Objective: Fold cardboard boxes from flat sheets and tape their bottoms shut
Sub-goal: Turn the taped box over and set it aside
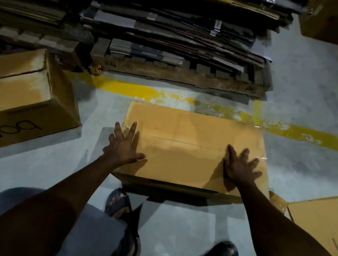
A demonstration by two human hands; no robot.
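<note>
1. At your far left, a closed box with dark lettering lies on the grey floor, well apart from your hands.
2. Your left arm reaches forward, nearly straight. Your left hand lies palm down across the left edge of the cardboard box, fingers straight and spread, thumb pointing right over the top, gripping nothing.
3. That cardboard box stands on the floor straight ahead of your sandalled foot, just on your side of a worn yellow line. Its top flaps are closed flat, with a seam running left to right.
4. Your right arm reaches forward too. Your right hand rests palm down near the top's right edge, fingers fanned and straight, holding nothing.
5. At your far right, a flat cardboard sheet lies on the floor, near the box's near right corner.
</note>
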